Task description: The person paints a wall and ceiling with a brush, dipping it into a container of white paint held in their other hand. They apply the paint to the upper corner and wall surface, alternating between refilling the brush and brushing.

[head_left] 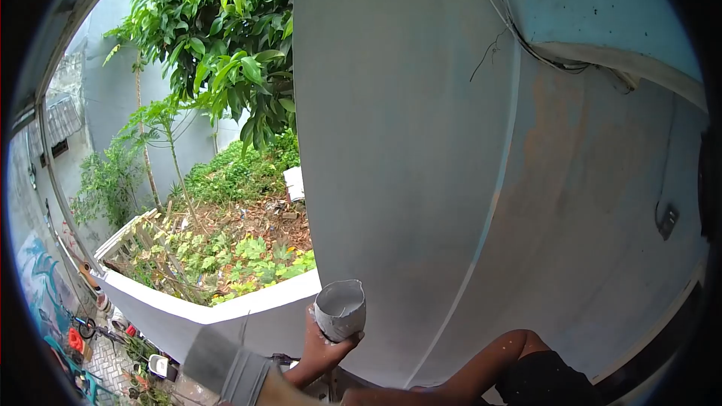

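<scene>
My left hand (325,353) is wrapped round a paint-smeared grey cup (342,323) that looks like a cut-off container, held with its mouth up. Pale grey paint coats the inside of the cup, and specks of it dot my fingers. Close to the camera at the bottom, a wide paintbrush (218,365) with grey bristles points up and to the left, slightly blurred. My right forearm comes in from the right along the bottom edge to my right hand (357,398) at the brush's handle; its fingers are mostly hidden by the frame edge.
A tall grey wall (406,143) stands ahead, with a patchy stretch to the right, a socket (667,222) and hanging cables (511,22) above. Left is a low white-topped wall (203,314) before a garden. Potted plants and a bicycle (89,327) stand far below.
</scene>
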The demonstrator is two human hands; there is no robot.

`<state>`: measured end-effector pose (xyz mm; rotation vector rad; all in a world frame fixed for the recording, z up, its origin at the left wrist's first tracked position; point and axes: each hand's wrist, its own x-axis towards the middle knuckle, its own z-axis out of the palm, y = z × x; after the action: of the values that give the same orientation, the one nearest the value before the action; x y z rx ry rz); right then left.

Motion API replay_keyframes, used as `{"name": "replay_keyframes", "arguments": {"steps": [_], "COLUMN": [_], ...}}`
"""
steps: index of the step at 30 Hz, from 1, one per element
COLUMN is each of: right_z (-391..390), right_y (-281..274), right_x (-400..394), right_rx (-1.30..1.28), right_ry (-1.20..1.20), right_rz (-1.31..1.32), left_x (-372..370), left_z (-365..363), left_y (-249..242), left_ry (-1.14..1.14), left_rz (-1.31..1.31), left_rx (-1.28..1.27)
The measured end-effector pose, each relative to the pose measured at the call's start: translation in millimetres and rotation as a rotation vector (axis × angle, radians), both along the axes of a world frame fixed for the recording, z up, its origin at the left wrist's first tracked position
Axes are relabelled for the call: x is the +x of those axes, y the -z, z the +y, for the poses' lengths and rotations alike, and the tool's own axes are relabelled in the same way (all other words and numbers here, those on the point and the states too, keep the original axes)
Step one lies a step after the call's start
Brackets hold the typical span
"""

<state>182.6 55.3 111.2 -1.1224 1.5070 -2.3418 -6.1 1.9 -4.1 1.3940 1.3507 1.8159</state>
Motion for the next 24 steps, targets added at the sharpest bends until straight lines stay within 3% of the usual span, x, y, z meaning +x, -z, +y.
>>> {"name": "replay_keyframes", "arguments": {"steps": [1,2,3,7,14,24], "right_z": [1,-24,-3,58,159,194], "right_y": [4,-46,-73,-170,-292,-347], "right_x": [2,32,45,56,63,53], "right_rx": [-0.016,0.217,0.230,0.510,0.666,0.579], "right_ry": [-0.015,0.750,0.819,1.502,1.858,1.965], "right_rz": [-0.003,-0.040,-0.172,0.193,0.445,0.464], "left_x": [1,1,0,-2,-2,1], "left_z": [2,1,0,0,1,-2], "left_y": [2,3,2,2,4,-8], "left_ry": [0.021,0.025,0.008,-0.003,0.013,-0.007], "left_rz": [-0.041,-0.046,-0.007,0.019,-0.003,0.027], "left_rx": [0.039,0.033,0.001,-0.022,0.021,-0.003]}}
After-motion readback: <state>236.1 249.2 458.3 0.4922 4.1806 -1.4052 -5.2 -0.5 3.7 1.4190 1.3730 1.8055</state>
